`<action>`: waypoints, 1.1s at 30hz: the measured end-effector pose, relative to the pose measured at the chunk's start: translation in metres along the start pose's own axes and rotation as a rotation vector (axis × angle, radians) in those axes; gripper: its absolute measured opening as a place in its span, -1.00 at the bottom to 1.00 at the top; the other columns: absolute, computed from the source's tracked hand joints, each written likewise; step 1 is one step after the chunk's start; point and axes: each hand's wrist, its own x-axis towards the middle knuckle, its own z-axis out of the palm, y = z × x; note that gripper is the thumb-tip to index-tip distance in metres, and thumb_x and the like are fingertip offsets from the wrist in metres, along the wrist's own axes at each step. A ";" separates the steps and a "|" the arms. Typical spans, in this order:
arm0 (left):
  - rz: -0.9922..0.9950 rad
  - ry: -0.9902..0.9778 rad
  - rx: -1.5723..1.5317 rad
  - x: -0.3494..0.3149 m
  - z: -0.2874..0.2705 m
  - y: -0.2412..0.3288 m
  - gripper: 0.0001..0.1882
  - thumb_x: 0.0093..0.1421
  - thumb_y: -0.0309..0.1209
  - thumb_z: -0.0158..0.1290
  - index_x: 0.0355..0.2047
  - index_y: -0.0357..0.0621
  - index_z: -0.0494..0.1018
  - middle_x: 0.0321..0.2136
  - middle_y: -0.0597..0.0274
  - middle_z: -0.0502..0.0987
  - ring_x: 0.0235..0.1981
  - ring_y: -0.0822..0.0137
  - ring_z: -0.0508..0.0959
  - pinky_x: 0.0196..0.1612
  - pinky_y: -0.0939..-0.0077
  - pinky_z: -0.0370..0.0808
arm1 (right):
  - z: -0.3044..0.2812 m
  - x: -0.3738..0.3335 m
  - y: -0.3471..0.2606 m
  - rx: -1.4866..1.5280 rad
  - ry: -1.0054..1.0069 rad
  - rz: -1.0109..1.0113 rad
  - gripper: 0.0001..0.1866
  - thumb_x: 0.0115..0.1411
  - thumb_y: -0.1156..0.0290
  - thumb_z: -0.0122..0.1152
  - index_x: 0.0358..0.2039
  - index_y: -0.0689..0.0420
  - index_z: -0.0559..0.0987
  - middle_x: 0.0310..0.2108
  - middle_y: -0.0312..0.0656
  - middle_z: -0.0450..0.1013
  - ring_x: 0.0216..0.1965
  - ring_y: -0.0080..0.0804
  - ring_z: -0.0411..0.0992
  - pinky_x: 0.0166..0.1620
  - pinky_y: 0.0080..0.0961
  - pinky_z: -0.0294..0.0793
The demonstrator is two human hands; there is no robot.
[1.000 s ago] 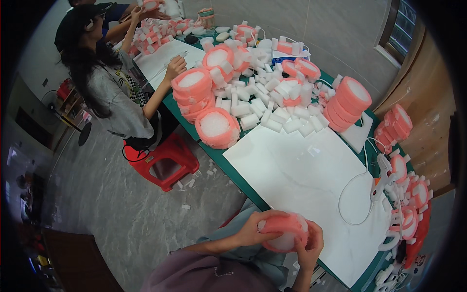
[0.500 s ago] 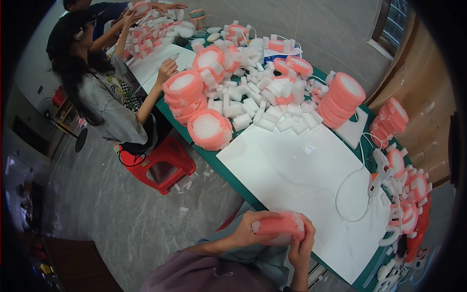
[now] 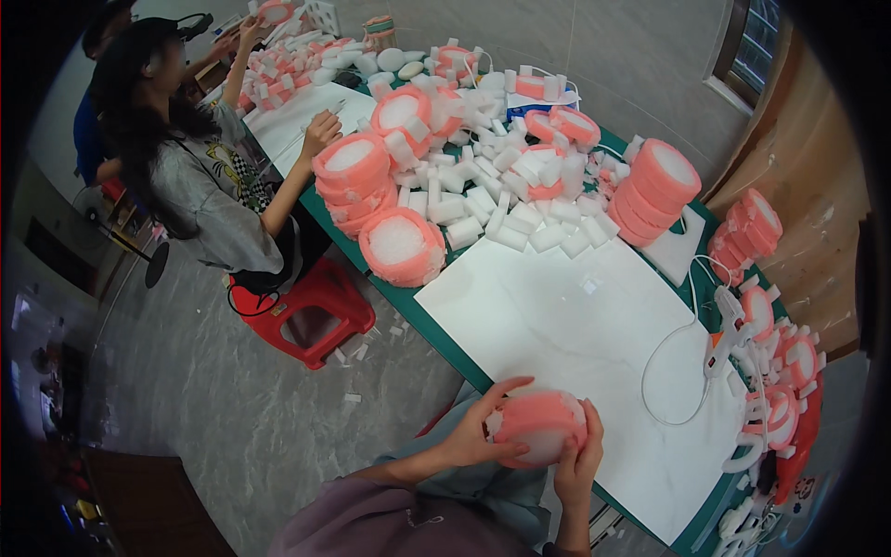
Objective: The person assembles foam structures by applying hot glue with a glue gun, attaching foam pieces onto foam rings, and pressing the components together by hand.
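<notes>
Between my two hands is a round foam piece (image 3: 540, 418), with a pink band around a white middle. My left hand (image 3: 473, 434) grips its left side, thumb and fingers spread along the band. On the other side my right hand (image 3: 579, 457) holds the lower right edge. The piece is tilted, so part of its white face shows. It is held above my lap, by the near edge of a glossy white sheet (image 3: 575, 325) on the green table. A white glue gun (image 3: 729, 320) with a looped cord lies at the sheet's right side.
Stacked pink foam rounds (image 3: 353, 176) stand at the table's left, with another stack (image 3: 654, 190) at the back right. White foam blocks (image 3: 478, 200) are heaped between them. A co-worker (image 3: 200, 204) sits at left on a red stool (image 3: 316, 320). More foam pieces (image 3: 780, 408) crowd the right edge.
The foam piece has been tipped so more of its white face shows. My left fingers have shifted and spread on it. At the far left, the person behind the seated co-worker has moved back.
</notes>
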 end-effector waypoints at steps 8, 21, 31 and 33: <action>-0.102 -0.034 -0.393 0.009 0.019 -0.018 -0.19 -0.12 -0.60 0.11 0.09 -0.13 -0.10 -0.04 0.23 0.16 -0.05 0.42 0.23 -0.04 0.50 0.24 | 0.009 0.014 -0.003 0.347 0.376 0.182 -0.40 0.13 0.24 -0.19 0.08 0.28 -0.08 0.07 -0.01 -0.06 0.06 -0.26 0.02 0.07 -0.42 0.00; -0.080 0.016 -0.238 0.023 0.019 -0.034 -0.35 -0.07 -0.48 0.10 0.01 -0.21 0.04 -0.11 0.20 0.21 -0.11 0.43 0.28 -0.09 0.52 0.29 | 0.012 0.009 0.019 0.295 0.309 0.189 -0.40 0.12 0.26 -0.11 0.07 0.29 -0.05 0.02 -0.04 0.03 0.04 -0.31 0.03 0.06 -0.50 -0.04; 0.019 -0.045 0.007 0.032 0.023 -0.022 -0.28 -0.13 -0.32 0.13 0.02 -0.22 0.06 -0.12 0.11 0.23 -0.11 0.38 0.27 -0.14 0.55 0.29 | 0.006 0.000 0.032 0.445 0.372 0.129 -0.35 0.05 0.38 0.01 0.09 0.16 -0.06 0.01 -0.08 0.04 0.00 -0.29 0.08 0.00 -0.45 0.13; 0.040 -0.047 0.015 0.035 0.021 -0.019 -0.28 -0.13 -0.33 0.13 0.02 -0.21 0.06 -0.10 0.10 0.22 -0.10 0.37 0.26 -0.12 0.53 0.28 | 0.004 -0.001 0.034 0.612 0.328 0.168 -0.33 0.03 0.40 0.03 0.09 0.16 -0.06 0.01 -0.09 0.05 0.01 -0.29 0.08 0.01 -0.44 0.12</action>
